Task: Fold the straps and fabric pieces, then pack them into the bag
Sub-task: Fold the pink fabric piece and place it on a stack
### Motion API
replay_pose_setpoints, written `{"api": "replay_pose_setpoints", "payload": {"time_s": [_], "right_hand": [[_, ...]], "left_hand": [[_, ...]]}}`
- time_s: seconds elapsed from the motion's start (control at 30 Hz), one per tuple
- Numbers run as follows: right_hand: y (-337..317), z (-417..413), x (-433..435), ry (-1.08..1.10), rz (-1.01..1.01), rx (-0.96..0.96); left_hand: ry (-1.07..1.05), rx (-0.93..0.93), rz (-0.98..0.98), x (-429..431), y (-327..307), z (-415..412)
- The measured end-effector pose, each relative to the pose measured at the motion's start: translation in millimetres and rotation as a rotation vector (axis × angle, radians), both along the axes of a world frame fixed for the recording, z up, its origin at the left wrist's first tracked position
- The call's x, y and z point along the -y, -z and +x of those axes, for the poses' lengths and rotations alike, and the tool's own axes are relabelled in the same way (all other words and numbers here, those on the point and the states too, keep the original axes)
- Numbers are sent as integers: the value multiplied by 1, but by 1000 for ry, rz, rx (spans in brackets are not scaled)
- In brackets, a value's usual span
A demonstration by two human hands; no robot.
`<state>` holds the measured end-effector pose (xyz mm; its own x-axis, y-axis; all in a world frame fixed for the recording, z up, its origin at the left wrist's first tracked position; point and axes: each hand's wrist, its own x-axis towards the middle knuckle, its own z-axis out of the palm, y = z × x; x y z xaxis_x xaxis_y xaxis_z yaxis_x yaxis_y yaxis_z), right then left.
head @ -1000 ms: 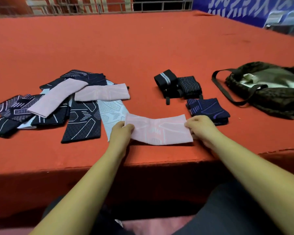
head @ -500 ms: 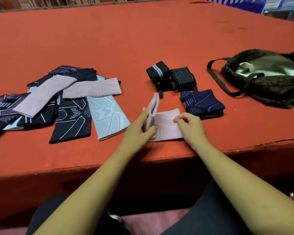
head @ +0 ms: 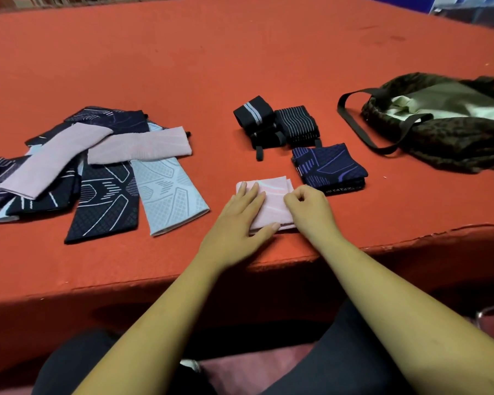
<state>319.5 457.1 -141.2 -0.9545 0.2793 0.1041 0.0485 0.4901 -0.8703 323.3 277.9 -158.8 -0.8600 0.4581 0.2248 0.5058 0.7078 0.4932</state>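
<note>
From the head view, our left hand (head: 241, 215) lies flat and open on the folded pink piece (head: 271, 199), hiding its left half; our right hand (head: 308, 208) pinches its right edge. It sits near the bench (head: 240, 52) front edge, long axis front-to-back. The bag (head: 445, 124) is cut off at right.

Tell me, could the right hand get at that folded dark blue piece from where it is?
Probably yes. The right hand rests on the pink piece, and the dark blue folded piece lies just beyond it with only bare red tabletop between.
</note>
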Motion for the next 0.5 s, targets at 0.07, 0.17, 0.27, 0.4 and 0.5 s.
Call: {"api": "replay_pose_setpoints", "payload": {"time_s": [0.07,0.17,0.27,0.4,0.5], "right_hand": [[0,0,-2,25,23,-2],[1,0,-4,45,36,1],[2,1,-5,41,14,5],[1,3,-4,24,-104,-3],[-5,3,3,-21,-160,-75]], "left_hand": [[-39,38,25,0,-1,-1],[-75,14,-114,-4,-1,0],[-86,4,-246,-9,-1,1],[-81,17,-276,-8,-2,0],[-100,23,-154,-6,-3,0]]}}
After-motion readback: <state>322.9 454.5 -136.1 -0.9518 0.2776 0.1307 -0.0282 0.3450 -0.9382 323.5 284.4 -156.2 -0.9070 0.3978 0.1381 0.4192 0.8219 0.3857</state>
